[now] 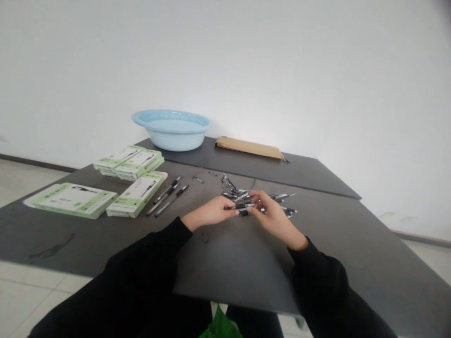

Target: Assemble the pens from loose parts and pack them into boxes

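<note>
A pen with a dark grip lies crosswise between my two hands, just above the table. My left hand pinches its left end between thumb and fingers. Around its right end the fingertips of my right hand are closed; small details at the tip are hidden. Right behind and beneath both hands lies a loose pile of pen parts, black and clear. More of the pile shows beyond my right hand. Left of my left hand, several black-gripped pens lie side by side.
Green-and-white boxes lie stacked and flat on the left of the dark table. A light blue basin stands at the back. Right of it lies a brown paper packet, near the white wall.
</note>
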Demonstrator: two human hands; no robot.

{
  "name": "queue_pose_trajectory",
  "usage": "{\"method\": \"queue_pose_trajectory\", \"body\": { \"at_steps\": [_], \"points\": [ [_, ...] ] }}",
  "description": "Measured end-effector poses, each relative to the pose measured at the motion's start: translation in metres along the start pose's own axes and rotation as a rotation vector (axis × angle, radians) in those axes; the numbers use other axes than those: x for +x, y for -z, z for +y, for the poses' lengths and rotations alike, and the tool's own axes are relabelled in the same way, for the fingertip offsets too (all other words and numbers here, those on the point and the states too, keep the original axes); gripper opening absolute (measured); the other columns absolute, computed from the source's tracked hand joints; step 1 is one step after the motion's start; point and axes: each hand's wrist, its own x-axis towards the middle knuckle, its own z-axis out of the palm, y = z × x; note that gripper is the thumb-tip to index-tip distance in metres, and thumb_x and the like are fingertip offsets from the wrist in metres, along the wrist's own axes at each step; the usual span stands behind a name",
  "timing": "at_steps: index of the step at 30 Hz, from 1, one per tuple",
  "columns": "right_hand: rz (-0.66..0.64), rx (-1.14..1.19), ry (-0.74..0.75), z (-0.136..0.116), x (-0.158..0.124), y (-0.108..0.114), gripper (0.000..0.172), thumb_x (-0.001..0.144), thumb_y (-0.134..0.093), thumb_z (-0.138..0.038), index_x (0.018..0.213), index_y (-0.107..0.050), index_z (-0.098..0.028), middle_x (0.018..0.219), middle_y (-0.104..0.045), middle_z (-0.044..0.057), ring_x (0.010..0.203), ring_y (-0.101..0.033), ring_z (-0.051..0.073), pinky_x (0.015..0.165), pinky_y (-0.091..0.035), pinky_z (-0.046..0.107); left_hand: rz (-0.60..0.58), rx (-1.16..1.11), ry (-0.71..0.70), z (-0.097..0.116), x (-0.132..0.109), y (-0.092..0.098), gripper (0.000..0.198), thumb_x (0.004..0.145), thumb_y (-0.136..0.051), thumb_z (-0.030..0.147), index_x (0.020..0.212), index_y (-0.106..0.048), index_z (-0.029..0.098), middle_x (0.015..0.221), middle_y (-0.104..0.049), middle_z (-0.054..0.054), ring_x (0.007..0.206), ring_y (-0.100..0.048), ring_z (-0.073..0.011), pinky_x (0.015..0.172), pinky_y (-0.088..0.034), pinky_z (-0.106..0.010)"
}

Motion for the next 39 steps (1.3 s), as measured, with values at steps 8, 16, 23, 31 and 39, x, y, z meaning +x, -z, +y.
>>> {"method": "queue_pose_trajectory", "body": {
  "at_steps": [8,16,23,31,39],
  "points": [
    [0.015,-0.007,0.043,0.002,0.002,-0.001,0.012,0.088,-0.056,-0.029,0.081,-0.061,-0.021,0.076,-0.063,0.002,0.072,-0.057,0.018,0.068,-0.043,0.029,-0.003,0.016,-0.007,-0.005,-0.001,-0.004,0.039,0.086,-0.052,0.048,0.066,-0.056,0.014,0.059,-0.041,0.003,0.057,-0.036,-0.0106,0.053,-0.025,-0.023],
    [0.105,-0.055,0.048,0.004,0.003,-0.013,0.021,0.091,-0.050,-0.036,0.077,-0.056,-0.022,0.070,-0.060,0.002,0.065,-0.056,0.019,0.060,-0.043,0.030,0.148,0.093,-0.008,-0.007,0.002,-0.008,0.032,0.086,-0.053,0.040,0.072,-0.065,0.014,0.070,-0.062,-0.003,0.068,-0.053,-0.0161,0.061,-0.033,-0.024],
    [0.111,-0.001,0.052,-0.001,0.002,-0.007,0.012,0.089,-0.053,-0.030,0.084,-0.061,-0.022,0.073,-0.062,0.002,0.067,-0.057,0.018,0.064,-0.045,0.029,0.150,0.062,-0.023,-0.005,0.001,-0.006,0.034,0.087,-0.053,0.042,0.073,-0.067,0.014,0.070,-0.064,-0.002,0.068,-0.054,-0.0165,0.061,-0.034,-0.023],
    [0.089,0.002,-0.040,0.003,0.004,-0.006,0.020,0.087,-0.057,-0.039,0.079,-0.059,-0.020,0.070,-0.060,0.001,0.063,-0.054,0.017,0.060,-0.042,0.028,0.141,0.088,-0.029,-0.009,0.001,-0.009,0.033,0.087,-0.053,0.041,0.077,-0.069,0.013,0.074,-0.066,-0.004,0.069,-0.055,-0.0169,0.063,-0.036,-0.024],
    [0.077,0.127,-0.052,0.006,0.004,-0.008,0.021,0.087,-0.056,-0.037,0.078,-0.060,-0.019,0.069,-0.058,0.001,0.067,-0.052,0.016,0.063,-0.039,0.027,0.191,0.153,-0.040,-0.007,0.000,-0.010,0.028,0.088,-0.053,0.036,0.083,-0.071,0.015,0.082,-0.070,-0.005,0.076,-0.061,-0.0183,0.067,-0.040,-0.023]
  ]
}}
